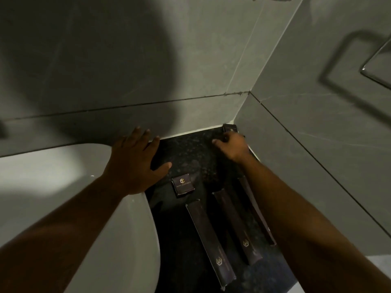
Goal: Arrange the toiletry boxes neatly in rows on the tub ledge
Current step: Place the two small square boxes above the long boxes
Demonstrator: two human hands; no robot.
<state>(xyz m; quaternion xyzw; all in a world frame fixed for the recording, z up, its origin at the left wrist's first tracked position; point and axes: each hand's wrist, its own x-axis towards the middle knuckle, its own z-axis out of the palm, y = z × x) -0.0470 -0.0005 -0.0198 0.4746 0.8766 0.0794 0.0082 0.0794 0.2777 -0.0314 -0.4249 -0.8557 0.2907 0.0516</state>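
On the dark speckled tub ledge (190, 153) lie three long dark boxes side by side: a left one (210, 240), a middle one (237, 227) and a right one (257, 210) partly under my right forearm. A small square dark box (183, 186) with a gold logo lies above them. Another small dark box (230, 129) sits in the far corner against the walls. My right hand (231, 148) touches that corner box with its fingers curled at it. My left hand (135, 161) rests flat, fingers spread, on the ledge's left edge by the tub rim.
The white bathtub (74, 197) curves along the left of the ledge. Grey tiled walls (190, 70) close the ledge at the back and right. A metal rail (376, 66) juts out at the upper right.
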